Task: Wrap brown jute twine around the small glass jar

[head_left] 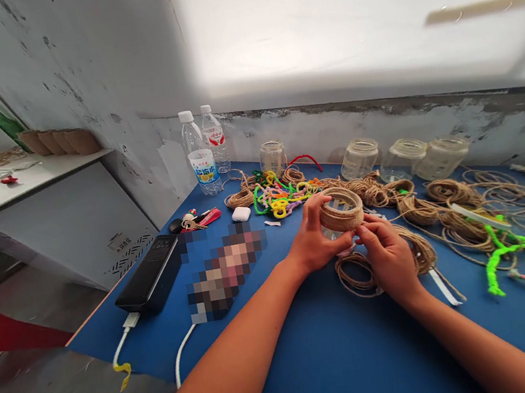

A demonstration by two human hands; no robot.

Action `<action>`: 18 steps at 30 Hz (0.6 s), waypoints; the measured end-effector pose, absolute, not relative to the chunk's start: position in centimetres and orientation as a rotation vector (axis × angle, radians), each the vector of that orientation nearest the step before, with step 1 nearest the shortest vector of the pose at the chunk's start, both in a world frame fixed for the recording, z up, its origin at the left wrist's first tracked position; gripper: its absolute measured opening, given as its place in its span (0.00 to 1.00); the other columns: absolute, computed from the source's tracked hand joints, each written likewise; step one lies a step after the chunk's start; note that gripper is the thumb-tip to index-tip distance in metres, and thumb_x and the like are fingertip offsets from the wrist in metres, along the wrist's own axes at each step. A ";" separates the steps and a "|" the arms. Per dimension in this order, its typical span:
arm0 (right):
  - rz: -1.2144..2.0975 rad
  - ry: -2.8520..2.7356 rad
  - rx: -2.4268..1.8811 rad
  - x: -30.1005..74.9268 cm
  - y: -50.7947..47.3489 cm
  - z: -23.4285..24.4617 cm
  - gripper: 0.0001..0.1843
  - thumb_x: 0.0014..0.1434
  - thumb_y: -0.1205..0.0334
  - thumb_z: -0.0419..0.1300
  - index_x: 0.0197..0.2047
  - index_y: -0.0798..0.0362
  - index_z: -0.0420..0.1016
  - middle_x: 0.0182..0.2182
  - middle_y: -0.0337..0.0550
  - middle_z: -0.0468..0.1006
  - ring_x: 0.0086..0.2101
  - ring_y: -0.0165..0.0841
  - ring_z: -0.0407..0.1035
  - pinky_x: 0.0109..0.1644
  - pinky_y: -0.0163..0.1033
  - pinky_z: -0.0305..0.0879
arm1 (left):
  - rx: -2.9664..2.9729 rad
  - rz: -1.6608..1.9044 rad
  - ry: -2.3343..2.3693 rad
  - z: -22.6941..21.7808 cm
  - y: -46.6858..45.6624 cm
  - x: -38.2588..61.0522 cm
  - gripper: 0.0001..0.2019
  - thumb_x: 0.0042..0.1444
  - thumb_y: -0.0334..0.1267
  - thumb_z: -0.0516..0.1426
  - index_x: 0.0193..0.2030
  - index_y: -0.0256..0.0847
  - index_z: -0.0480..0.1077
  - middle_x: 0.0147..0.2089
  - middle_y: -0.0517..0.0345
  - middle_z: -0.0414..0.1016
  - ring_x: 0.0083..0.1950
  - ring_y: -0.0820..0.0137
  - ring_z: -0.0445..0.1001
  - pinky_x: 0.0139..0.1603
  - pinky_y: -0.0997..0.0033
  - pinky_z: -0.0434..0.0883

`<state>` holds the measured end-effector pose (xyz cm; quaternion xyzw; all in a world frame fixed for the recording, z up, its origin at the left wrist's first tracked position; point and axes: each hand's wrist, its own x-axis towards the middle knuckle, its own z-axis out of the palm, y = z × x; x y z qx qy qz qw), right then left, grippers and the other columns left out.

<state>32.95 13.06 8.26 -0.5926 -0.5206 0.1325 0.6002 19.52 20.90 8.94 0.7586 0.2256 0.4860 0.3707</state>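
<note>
A glass jar [337, 201], its neck wrapped in brown jute twine [347, 217], is tilted above the blue table with its mouth facing me. My left hand [313, 238] grips it from the left, fingers over the far side and thumb along the front. At the jar's lower right, my right hand [389, 257] has thumb and fingers pinched together against the twine wrap; the strand between them is mostly hidden. Below the hands lies a loose loop of twine [355, 278]. A larger twine coil [419, 250] rests just behind my right hand.
Along the wall stand several glass jars [360, 157] and two plastic bottles [202, 159]. Coloured pipe cleaners [276, 201] and twine bundles [452, 191] spread across the back. A black power bank [151, 273], a blurred-out object [229, 270] and a white earphone case [241, 214] lie left.
</note>
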 end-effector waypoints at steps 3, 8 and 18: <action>0.305 -1.198 -1.382 32.9 13.1 8.3 0.19 0.60 0.46 0.56 0.30 0.53 0.75 0.48 0.50 0.75 0.53 0.42 0.67 0.60 0.50 0.58 | 1.947 1.261 0.578 8.9 21.0 19.6 0.34 0.45 0.38 0.64 0.57 0.46 0.53 0.65 0.50 0.54 0.70 0.59 0.54 0.71 0.54 0.56; 0.323 -1.190 -1.385 32.9 13.0 8.4 0.20 0.60 0.46 0.56 0.30 0.53 0.75 0.48 0.50 0.75 0.53 0.42 0.67 0.60 0.50 0.58 | 1.957 1.261 0.580 8.9 21.0 19.6 0.33 0.45 0.38 0.64 0.56 0.46 0.53 0.64 0.50 0.55 0.70 0.59 0.54 0.71 0.53 0.56; 0.326 -1.184 -1.390 32.9 13.1 8.4 0.21 0.60 0.45 0.55 0.28 0.54 0.74 0.48 0.50 0.75 0.53 0.42 0.66 0.60 0.51 0.57 | 1.956 1.254 0.582 8.9 21.0 19.6 0.33 0.46 0.39 0.64 0.56 0.46 0.53 0.65 0.49 0.54 0.70 0.58 0.53 0.71 0.52 0.56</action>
